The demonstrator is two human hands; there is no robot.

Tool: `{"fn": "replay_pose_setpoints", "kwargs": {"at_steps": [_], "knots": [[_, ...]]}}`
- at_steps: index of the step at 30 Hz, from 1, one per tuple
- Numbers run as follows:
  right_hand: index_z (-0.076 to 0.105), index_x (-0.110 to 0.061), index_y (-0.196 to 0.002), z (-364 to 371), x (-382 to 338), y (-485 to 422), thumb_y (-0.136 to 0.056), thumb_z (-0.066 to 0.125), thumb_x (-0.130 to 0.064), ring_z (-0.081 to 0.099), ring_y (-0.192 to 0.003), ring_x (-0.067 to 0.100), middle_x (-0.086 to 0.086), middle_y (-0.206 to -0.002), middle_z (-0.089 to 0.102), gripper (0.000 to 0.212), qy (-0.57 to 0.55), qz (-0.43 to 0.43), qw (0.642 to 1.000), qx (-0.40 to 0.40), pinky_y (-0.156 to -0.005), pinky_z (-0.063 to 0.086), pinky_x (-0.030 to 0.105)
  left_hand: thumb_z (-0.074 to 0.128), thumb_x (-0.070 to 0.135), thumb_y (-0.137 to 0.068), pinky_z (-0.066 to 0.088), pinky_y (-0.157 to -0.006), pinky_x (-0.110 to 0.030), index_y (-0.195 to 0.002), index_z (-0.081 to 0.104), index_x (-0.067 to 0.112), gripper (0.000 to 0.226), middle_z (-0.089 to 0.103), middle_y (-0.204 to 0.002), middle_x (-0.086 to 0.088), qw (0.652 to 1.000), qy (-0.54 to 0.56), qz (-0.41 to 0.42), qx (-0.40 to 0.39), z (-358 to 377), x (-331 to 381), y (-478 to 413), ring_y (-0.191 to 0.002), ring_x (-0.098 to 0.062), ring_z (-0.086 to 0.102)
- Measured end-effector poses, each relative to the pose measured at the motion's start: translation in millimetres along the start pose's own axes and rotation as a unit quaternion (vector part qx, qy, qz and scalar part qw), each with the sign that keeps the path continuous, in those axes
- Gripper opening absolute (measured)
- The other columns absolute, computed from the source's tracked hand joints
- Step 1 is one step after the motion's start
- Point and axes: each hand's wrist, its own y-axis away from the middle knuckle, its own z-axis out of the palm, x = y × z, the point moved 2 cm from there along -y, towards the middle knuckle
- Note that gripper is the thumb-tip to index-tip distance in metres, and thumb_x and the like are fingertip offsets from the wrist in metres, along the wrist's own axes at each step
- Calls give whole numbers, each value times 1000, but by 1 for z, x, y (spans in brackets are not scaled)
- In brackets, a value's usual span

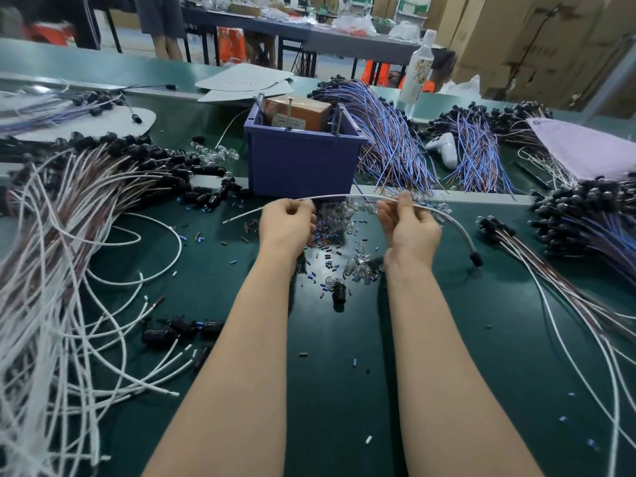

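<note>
Both grips are holding one white wire (344,196). The left hand (287,220) is pinching it between thumb and curled fingers, and the right hand (409,223) is pinching it further along. The wire is arching between them just above the green surface (344,373), near the middle of the view. Its bare end is sticking out past the left hand toward 9 o'clock. Its other end is drooping toward 3 o'clock and ending in a black socket (476,259); I cannot tell whether that is touching the surface. Under the hands, small glass bulbs (358,266) and cut bits of tubing (327,249) are lying scattered. A purple bin (303,163) is standing at 12 o'clock, just beyond the wire.

Judging by the layout, the work is sitting somewhere in the middle. A large heap of white wires (51,235) is waiting at 9 o'clock, while leads with black sockets (568,294) are lying bundled at 3 o'clock, seemingly finished. This wire appears to be carrying its socket already; whether a bulb is fitted is too small to tell.
</note>
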Motion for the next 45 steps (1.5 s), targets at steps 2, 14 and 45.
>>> {"fn": "replay_pose_setpoints", "kwargs": {"at_steps": [2, 14, 45], "knots": [[56, -4, -75, -4, -4, -3, -95, 55, -13, 62, -48, 6, -4, -50, 64, 22, -10, -8, 1000, 20, -52, 52, 15, 49, 8, -94, 52, -70, -22, -98, 64, 7, 15, 63, -83, -2, 998, 18, -4, 64, -6, 0, -4, -70, -9, 59], [48, -11, -70, -11, -10, -13, -100, 48, -21, 50, -36, 1, -6, -45, 56, 31, -5, -29, 995, 94, -40, 43, 15, 38, 4, -101, 52, -53, -15, -127, 40, -3, 28, 65, -83, -12, 947, 293, -77, 106, -19, 3, -12, -64, -11, 65], [59, -1, -73, 5, -17, 10, -94, 56, -10, 57, -41, 5, 4, -51, 62, 23, -48, 202, 976, -59, -42, 48, 11, 46, 32, -100, 57, -63, -22, -100, 60, 8, 27, 69, -96, -5, 971, 169, -73, -150, 5, 17, 12, -71, -10, 67]]}}
